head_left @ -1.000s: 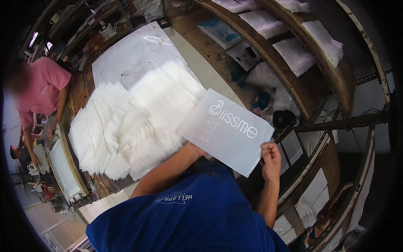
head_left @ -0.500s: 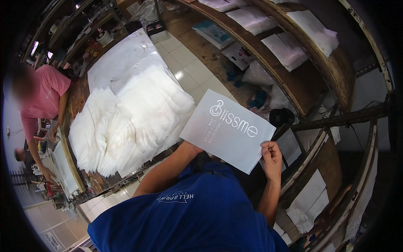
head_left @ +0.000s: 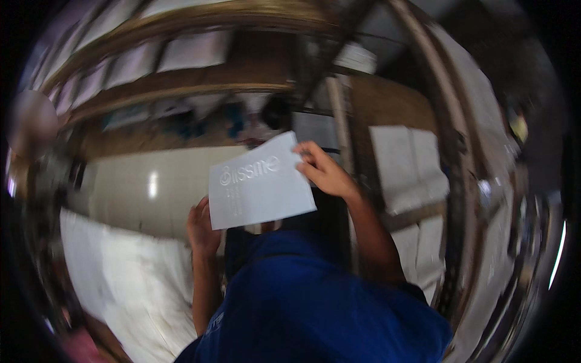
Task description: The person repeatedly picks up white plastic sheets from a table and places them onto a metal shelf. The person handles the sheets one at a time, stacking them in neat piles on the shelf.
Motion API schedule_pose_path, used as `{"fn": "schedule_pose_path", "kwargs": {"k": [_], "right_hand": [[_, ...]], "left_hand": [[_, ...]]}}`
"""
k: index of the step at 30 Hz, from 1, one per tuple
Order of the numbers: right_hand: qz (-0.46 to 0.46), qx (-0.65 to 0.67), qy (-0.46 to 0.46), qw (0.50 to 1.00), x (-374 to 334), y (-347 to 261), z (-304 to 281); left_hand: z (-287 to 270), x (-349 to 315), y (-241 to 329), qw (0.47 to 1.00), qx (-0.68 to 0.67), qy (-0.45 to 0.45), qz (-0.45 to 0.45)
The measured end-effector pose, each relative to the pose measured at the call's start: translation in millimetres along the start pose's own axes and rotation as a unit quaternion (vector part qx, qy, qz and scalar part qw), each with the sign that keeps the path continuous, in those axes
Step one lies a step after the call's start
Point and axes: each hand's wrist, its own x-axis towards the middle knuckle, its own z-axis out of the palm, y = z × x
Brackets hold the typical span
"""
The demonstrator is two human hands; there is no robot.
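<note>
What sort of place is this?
Probably a printing workshop: the right hand holds a pale lettered sheet, wooden shelves carry flat white stacks, and a white pile lies lower left.

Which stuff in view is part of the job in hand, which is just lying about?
In hand:
- pale printed sheet
- right hand, at its upper right corner
- left hand, at its left edge

Apparently lying about:
- white pile, lower left; possibly related
- white stacks, at right

Wears a deep-blue top [head_left: 327,296], loosely draped, with small pale lettering [head_left: 214,323] blurred near its left edge; shows bare forearms [head_left: 374,236], bare left hand [head_left: 204,230] and bare right hand [head_left: 328,173].
</note>
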Motion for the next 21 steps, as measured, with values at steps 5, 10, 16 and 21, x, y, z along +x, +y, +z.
{"fn": "schedule_pose_path", "kwargs": {"k": [5,10,16,21], "right_hand": [[0.059,-0.066,0.234,0.968,-33,5,-109],[0.129,-0.142,0.469,0.862,-147,46,-246],[0.233,-0.105,0.640,0.725,-281,142,-334],[0.316,-0.081,0.668,0.669,-332,213,-378]], "left_hand": [[-9,23,-4,0.995,0.040,0.067,-0.062],[-12,30,-15,0.992,0.092,0.053,-0.070],[-33,33,-18,0.985,0.110,0.100,-0.089],[-29,29,-27,0.983,0.120,0.095,-0.097]]}}
